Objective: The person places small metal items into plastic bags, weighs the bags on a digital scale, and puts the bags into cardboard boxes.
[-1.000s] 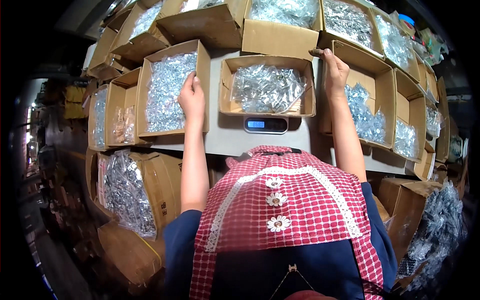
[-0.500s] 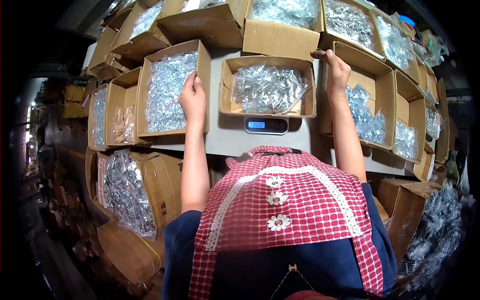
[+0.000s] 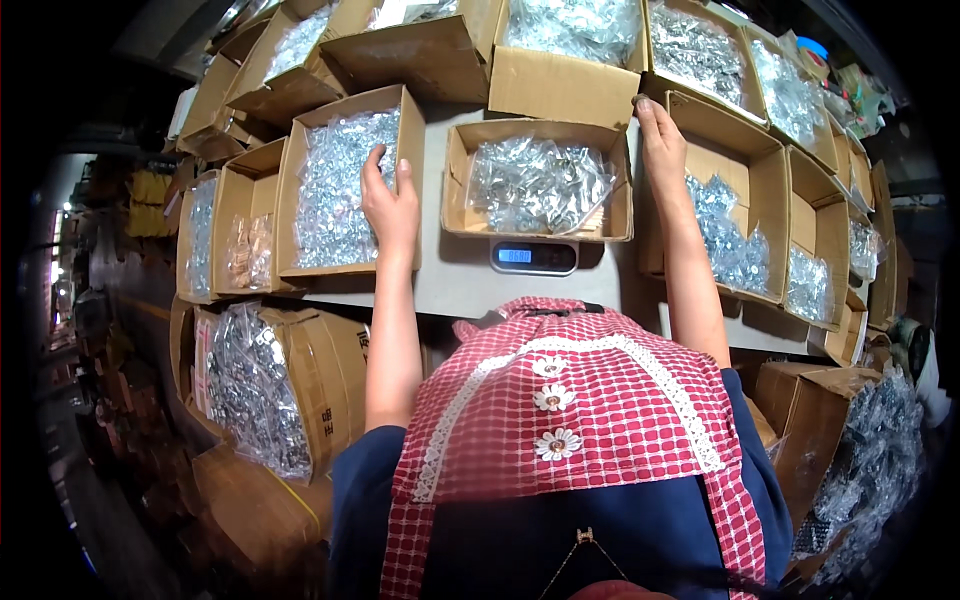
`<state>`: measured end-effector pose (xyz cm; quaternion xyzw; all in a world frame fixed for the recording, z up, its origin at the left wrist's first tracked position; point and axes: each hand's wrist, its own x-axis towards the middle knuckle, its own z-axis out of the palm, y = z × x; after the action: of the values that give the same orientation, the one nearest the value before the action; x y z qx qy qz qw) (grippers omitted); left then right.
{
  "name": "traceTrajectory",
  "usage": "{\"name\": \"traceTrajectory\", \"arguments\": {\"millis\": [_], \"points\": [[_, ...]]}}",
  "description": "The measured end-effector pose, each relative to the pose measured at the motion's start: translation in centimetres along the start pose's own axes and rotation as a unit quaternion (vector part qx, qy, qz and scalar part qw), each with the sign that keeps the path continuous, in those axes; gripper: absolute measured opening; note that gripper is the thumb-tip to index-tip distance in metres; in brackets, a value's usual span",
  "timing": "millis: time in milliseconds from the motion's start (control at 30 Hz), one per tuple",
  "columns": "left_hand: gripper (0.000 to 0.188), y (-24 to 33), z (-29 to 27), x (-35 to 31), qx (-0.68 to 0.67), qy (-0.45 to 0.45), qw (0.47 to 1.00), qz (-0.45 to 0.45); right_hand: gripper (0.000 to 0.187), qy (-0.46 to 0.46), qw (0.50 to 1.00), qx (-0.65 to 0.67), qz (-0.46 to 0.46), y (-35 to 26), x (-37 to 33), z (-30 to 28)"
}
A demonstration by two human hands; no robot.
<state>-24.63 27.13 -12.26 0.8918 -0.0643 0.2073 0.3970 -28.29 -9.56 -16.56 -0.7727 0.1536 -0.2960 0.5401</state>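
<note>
My left hand point(image 3: 391, 205) is over the right wall of a carton point(image 3: 407, 140) filled with small clear bags of silvery metal parts. Its thumb and fingers are apart and hold nothing. My right hand point(image 3: 664, 150) reaches past the right end of the middle carton point(image 3: 540, 238), its fingers pressed together at a small dark piece too small to make out. Inside the middle carton lies a heap of clear bags point(image 3: 540, 185) with shiny metal parts. That carton rests on a digital scale point(image 3: 535, 257) with a lit blue display.
More open cartons point(image 3: 565, 82) of bagged parts line the back. On the right stands a part-filled carton point(image 3: 735, 160). Below the table's left side is a box with a large bag of metal parts point(image 3: 255, 390); bubble wrap point(image 3: 870, 460) bulges from a box at lower right.
My left hand has moved slightly down and spread its thumb from its fingers. My right hand has turned a little, its fingers straighter. The cartons look shifted slightly down in view.
</note>
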Motion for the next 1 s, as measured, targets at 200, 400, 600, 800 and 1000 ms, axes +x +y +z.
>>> {"name": "traceTrajectory", "arguments": {"millis": [200,400,600,800,1000], "points": [[0.04,0.3,0.2,0.1,-0.014,0.0,1.0,-0.002,0.042,0.007,1.0,-0.002,-0.014,-0.1,0.2,-0.5],[0.039,-0.4,0.3,0.0,-0.012,0.002,1.0,0.008,0.042,0.003,1.0,-0.004,-0.02,0.3,0.1,-0.3],[0.039,-0.3,0.1,-0.1,-0.022,-0.003,1.0,-0.003,0.043,0.001,1.0,-0.018,-0.013,0.2,0.0,-0.3],[0.039,0.3,0.0,-0.1,-0.031,-0.013,0.999,-0.019,0.044,-0.015,1.0,-0.016,-0.018,0.2,0.0,-0.3],[0.039,0.5,0.0,-0.2,-0.026,-0.011,1.0,-0.011,0.044,-0.01,0.999,-0.034,-0.023,0.0,0.0,-0.4]]}}
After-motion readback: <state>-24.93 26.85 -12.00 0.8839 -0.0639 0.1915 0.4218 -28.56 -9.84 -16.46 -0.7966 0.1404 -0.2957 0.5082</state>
